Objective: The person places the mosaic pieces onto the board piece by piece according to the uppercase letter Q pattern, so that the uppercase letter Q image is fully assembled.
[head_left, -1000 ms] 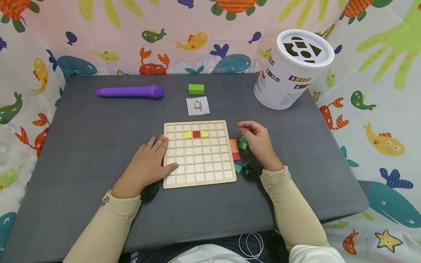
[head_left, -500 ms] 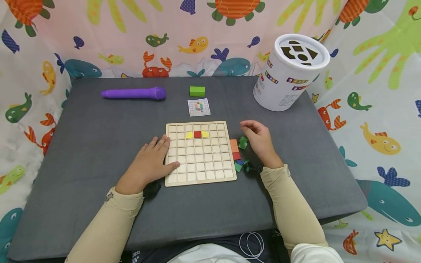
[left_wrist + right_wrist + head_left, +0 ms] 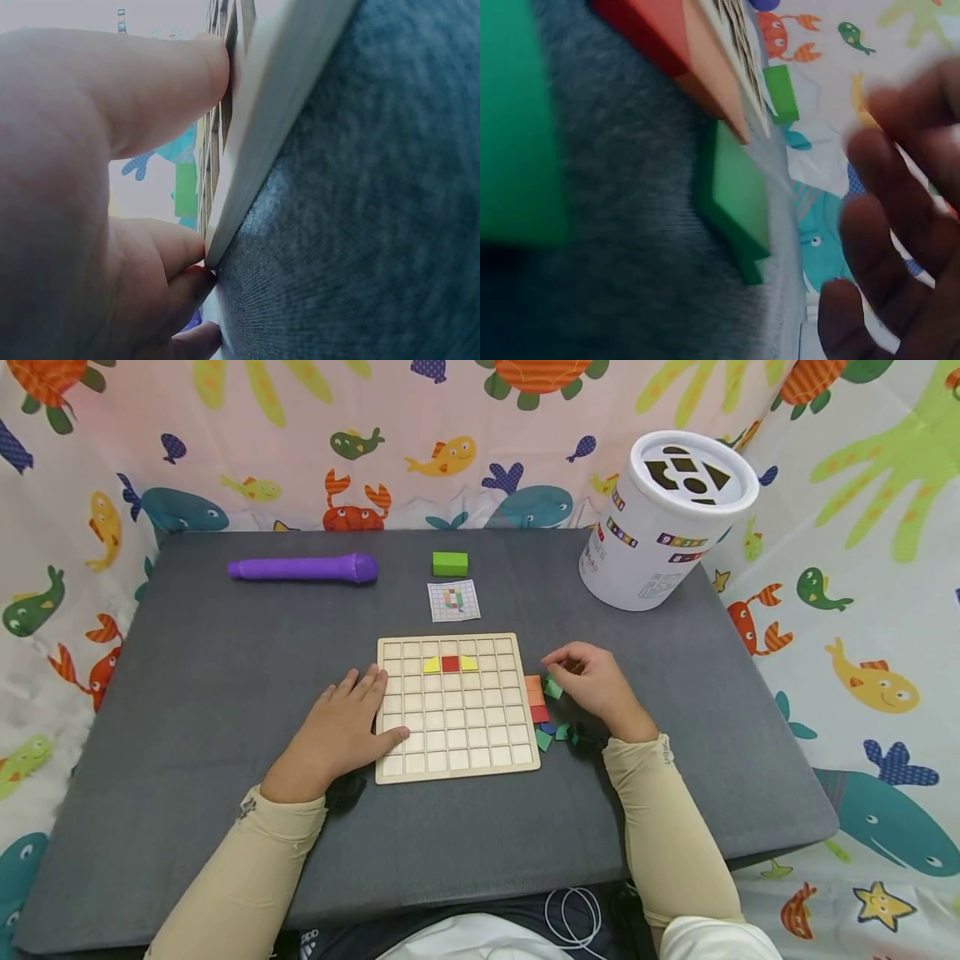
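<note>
A wooden grid board [image 3: 454, 760] lies on the table, bearing a red square [image 3: 450, 664] between two yellow pieces [image 3: 432, 665]. My left hand [image 3: 326, 739] rests at its left edge, fingers extended, with the thumb [image 3: 172, 82] over the grid. To the right of the board, my right hand [image 3: 592, 681] hovers with loosely bent fingers [image 3: 870, 232], no piece visible in them. Just below its fingertips lie green pieces [image 3: 553, 687]. Orange pieces [image 3: 534, 690] and a red one [image 3: 539, 714] line the board's right edge; several more green pieces [image 3: 543, 739] and a blue one [image 3: 548, 727] lie nearer me.
Behind the board lie a pattern card [image 3: 453, 601] and a bright green block [image 3: 450, 564]. A purple stick-shaped object [image 3: 303, 568] lies at the back left. A white bucket [image 3: 652, 552] with a shape-cutout lid stands at the back right.
My right hand has lowered slightly toward the green pieces, its fingers now over them. My left hand stays at the board's edge.
</note>
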The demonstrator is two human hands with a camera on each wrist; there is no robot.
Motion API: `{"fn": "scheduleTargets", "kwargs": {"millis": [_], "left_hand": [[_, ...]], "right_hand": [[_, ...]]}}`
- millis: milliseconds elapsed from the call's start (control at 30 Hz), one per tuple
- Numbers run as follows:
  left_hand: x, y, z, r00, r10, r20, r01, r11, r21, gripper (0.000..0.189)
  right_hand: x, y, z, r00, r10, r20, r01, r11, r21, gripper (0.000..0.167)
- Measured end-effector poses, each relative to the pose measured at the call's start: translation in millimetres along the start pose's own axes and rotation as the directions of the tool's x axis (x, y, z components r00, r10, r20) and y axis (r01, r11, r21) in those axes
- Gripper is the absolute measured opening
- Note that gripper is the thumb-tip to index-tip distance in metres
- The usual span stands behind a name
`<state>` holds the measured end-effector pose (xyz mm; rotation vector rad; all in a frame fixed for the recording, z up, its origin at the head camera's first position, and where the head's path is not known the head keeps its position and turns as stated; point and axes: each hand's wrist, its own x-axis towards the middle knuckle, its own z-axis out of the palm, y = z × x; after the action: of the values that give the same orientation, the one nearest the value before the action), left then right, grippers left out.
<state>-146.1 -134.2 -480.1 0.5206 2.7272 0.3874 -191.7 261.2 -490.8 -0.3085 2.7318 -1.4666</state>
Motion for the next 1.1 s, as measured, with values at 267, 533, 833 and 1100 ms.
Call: {"fn": "scheduleTargets", "kwargs": {"millis": [267,533,833,1100], "left_hand": [[-0.4,0.8,-1.1,1.0,-0.003,0.005,0.003,1.0,0.009,0.1],[0.4,-0.2,0.5,1.0,-0.002,0.005,0.002,1.0,0.016,0.1],[0.1,-0.4,0.6,1.0,0.005,-0.004,-0.005,1.0,0.02,0.101],[-0.4,0.1,-0.9,1.0,0.004,-0.009,-0.004,1.0,0.019,0.1]], "right_hand": [[1.3,3.8,4.2,0.954,-0.069,0.291,0.154,0.947,-0.282,0.03],[2.9,2.0,3.3,0.949,-0.006,0.314,0.115,0.937,-0.331,0.037],[2.2,0.5,2.3,0.978,0.009,0.209,0.08,0.907,-0.413,0.039],[2.5,-1.5,0.8,0.976,-0.018,0.218,0.108,0.906,-0.409,0.045]]}}
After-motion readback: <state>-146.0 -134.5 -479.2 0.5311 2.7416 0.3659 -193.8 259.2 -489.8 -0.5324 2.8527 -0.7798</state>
